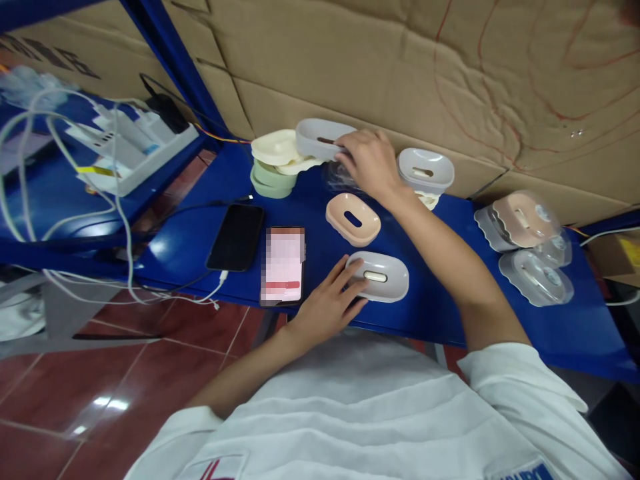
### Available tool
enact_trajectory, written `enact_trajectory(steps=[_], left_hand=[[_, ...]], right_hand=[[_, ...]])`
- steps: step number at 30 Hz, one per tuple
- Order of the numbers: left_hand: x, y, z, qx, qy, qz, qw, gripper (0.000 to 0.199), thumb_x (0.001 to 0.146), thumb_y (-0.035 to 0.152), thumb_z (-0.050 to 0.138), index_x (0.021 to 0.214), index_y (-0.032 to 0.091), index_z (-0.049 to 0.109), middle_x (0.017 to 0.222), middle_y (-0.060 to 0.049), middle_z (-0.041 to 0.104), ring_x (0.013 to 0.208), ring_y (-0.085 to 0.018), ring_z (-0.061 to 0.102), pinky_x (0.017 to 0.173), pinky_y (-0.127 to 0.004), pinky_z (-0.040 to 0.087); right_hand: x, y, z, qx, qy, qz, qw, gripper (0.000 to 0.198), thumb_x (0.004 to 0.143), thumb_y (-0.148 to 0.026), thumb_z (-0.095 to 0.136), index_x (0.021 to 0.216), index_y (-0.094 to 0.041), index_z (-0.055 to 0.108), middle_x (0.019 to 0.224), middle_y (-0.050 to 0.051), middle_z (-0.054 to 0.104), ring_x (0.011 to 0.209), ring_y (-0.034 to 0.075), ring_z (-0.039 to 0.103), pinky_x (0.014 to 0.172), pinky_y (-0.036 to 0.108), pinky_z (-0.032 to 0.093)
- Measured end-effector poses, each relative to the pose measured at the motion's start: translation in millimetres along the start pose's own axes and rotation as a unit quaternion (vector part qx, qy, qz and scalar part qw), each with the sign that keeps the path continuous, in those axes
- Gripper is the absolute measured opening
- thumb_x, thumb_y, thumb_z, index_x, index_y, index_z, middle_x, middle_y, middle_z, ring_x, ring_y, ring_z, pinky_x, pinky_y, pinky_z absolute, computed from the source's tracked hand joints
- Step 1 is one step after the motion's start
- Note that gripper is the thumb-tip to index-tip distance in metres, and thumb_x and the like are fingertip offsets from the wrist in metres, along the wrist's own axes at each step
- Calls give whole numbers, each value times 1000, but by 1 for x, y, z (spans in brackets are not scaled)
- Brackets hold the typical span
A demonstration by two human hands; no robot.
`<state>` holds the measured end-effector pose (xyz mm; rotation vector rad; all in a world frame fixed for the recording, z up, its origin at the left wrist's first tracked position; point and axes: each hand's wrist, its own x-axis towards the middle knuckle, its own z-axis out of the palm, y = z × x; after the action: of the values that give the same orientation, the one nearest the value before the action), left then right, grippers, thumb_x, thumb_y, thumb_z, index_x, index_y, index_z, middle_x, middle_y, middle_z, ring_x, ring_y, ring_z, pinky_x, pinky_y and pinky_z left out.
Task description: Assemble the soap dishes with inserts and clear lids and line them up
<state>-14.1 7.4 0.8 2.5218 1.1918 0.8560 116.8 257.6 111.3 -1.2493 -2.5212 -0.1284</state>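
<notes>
A light grey soap dish (393, 285) with an oval slot lies by the bench's front edge. My left hand (327, 303) grips its left end, fingers over the rim. Farther back, my right hand (371, 160) has its fingers closed on the right end of another grey soap dish (313, 137), which sits at the top of the back group beside cream dishes (274, 148). Below the cream ones are green dishes (273, 180). Between my two hands a peach soap dish (345, 220) lies on the bench, touched by neither.
Two phones, one dark (235, 237) and one lit (285, 267), lie to the left. Behind my right forearm stands another grey dish (425, 167). Packed dishes with transparent covers (530, 220) are at right. White cables and a power strip (160, 157) occupy the left; cardboard (350, 67) backs the bench.
</notes>
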Motion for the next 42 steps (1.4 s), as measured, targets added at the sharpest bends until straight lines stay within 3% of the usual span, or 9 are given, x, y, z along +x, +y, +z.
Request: enact_trajectory(steps=[6, 11, 14, 17, 23, 28, 33, 39, 42], left_hand=[[-1, -1, 1, 4, -3, 8, 1000, 34, 107, 30, 62, 138, 16, 63, 165, -18, 49, 162, -40, 37, 122, -57, 53], [0, -1, 0, 4, -6, 9, 1000, 33, 107, 30, 62, 136, 15, 64, 164, -19, 50, 161, -41, 38, 123, -56, 52], [1, 0, -2, 3, -7, 10, 1000, 32, 108, 30, 61, 136, 15, 64, 163, -19, 51, 161, -41, 38, 124, -57, 51], [2, 0, -2, 2, -6, 5, 1000, 31, 108, 29, 61, 136, 17, 64, 163, -17, 51, 162, -40, 37, 124, -57, 51], [1, 0, -2, -6, -6, -1, 1000, 34, 107, 34, 63, 136, 17, 64, 164, -17, 51, 160, -41, 40, 122, -56, 53], [0, 0, -1, -25, -5, -12, 1000, 32, 107, 31, 63, 137, 20, 64, 165, -15, 51, 161, -39, 39, 124, -58, 51], [0, 1, -2, -43, 6, -19, 999, 35, 107, 31, 63, 141, 23, 60, 165, -15, 50, 161, -37, 40, 123, -57, 52], [0, 2, 1, -101, 63, -90, 989, 96, 100, 49, 73, 172, 27, 14, 173, -24, 35, 158, -38, 44, 119, -57, 54], [0, 1, 1, -95, 41, -67, 992, 95, 101, 49, 71, 173, 30, 13, 173, -21, 37, 158, -37, 44, 121, -56, 52]], right_hand=[[23, -15, 9, -31, -36, -15, 999, 43, 115, -37, 33, 141, -19, 62, 148, 9, 68, 137, 28, 55, 117, 47, 39], [-8, -8, 7, -34, -33, 27, 999, 54, 114, -42, 41, 159, -11, 45, 158, 19, 57, 144, 35, 51, 120, 51, 38], [-27, 2, 10, -39, -80, 77, 993, 64, 109, -38, 54, 163, -7, 40, 160, 25, 53, 146, 41, 50, 119, 58, 39], [-35, 9, 12, -40, -118, 86, 988, 65, 103, -33, 62, 161, -10, 45, 164, 25, 49, 148, 43, 48, 117, 60, 42], [-54, 3, -10, -63, -90, 86, 990, 46, 109, -35, 53, 148, -13, 63, 135, 23, 72, 125, 40, 65, 104, 56, 51], [-102, -9, -30, -100, -34, 70, 992, 43, 108, -31, 52, 146, -14, 64, 130, 20, 75, 121, 36, 68, 102, 51, 50], [-181, -15, -44, -65, 32, 42, 996, 41, 111, -37, 51, 140, -15, 69, 133, 15, 77, 121, 31, 72, 101, 44, 52], [-280, -35, -44, 48, 48, 53, 996, 40, 105, -35, 65, 145, -36, 68, 132, 5, 78, 121, 30, 76, 102, 49, 60], [-303, -43, -30, 93, 27, 33, 995, 50, 104, -30, 65, 153, -40, 61, 139, 3, 75, 134, 31, 69, 111, 56, 58]])
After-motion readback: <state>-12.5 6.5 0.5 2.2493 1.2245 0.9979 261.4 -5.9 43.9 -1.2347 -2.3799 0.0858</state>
